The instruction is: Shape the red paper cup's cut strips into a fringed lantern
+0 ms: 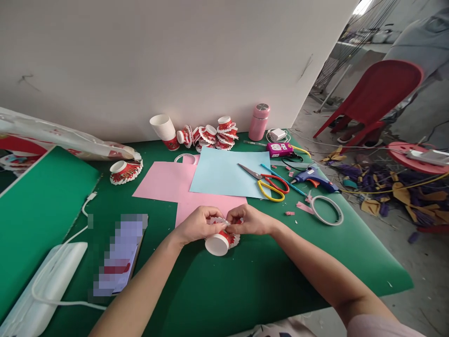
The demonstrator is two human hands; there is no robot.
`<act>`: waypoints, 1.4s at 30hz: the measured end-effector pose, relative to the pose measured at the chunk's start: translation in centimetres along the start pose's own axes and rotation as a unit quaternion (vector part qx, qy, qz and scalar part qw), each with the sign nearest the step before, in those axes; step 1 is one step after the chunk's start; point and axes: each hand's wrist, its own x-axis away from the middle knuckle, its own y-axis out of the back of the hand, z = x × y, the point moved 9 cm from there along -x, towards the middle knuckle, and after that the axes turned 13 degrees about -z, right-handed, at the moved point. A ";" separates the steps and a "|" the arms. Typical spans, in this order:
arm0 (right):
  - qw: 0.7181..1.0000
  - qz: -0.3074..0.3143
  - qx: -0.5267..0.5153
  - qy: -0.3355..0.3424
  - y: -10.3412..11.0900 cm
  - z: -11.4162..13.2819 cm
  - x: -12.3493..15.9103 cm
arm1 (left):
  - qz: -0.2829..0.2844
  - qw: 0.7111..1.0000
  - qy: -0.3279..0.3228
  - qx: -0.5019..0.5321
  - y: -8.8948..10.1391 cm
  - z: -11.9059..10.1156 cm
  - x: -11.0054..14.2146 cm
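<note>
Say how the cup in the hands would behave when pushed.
The cup is round and tipped over, so might roll, though its fringe could catch. It looks like paper, so probably light; the thin fringe would likely bend easily.

Your paper cup (222, 237) is just below the middle of the frame, tipped over so its round white base (216, 245) points at you and the bottom edge. The side's red with a bit of white, and you've got it cut into strips (234, 240) that splay out like a ruffle, tho the far part's mostly hidden.
</note>
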 end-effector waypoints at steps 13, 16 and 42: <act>0.995 -0.084 0.016 0.061 2.6 2.8 -0.7 | -0.053 0.979 0.129 0.150 1.1 2.5 1.4; 0.978 -0.189 -0.045 0.072 4.4 2.8 -0.4 | -0.140 0.953 0.131 0.236 2.1 3.0 1.9; 0.988 -0.154 -0.029 0.003 -1.4 -0.7 0.7 | -0.122 0.955 0.119 0.243 0.3 5.8 3.5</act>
